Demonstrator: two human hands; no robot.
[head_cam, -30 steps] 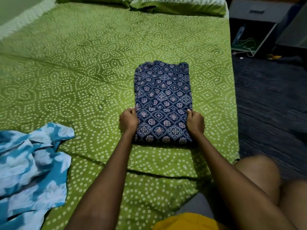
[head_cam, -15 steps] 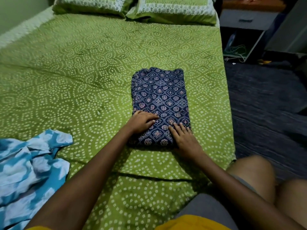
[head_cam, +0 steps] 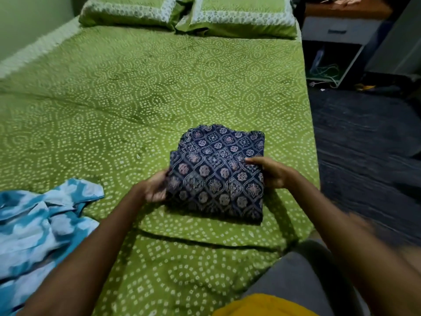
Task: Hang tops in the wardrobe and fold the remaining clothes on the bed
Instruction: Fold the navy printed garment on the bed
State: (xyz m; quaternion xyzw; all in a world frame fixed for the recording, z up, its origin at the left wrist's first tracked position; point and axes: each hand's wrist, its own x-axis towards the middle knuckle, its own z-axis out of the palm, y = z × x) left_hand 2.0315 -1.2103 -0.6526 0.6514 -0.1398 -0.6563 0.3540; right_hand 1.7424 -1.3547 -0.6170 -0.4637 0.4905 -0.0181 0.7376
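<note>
I see a navy patterned garment (head_cam: 218,174) folded small, near the bed's (head_cam: 136,87) right edge. My left hand (head_cam: 155,187) and right hand (head_cam: 271,172) each grip a side, seemingly lifting it. A crumpled blue-and-white garment (head_cam: 41,224) at near left remains unfolded.

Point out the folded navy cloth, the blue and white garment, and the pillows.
Navy cloth (head_cam: 218,179), head view, middle of its top fold.
Blue and white garment (head_cam: 38,224), head view, crumpled middle.
Pillows (head_cam: 241,17), head view, right pillow's green centre.
</note>
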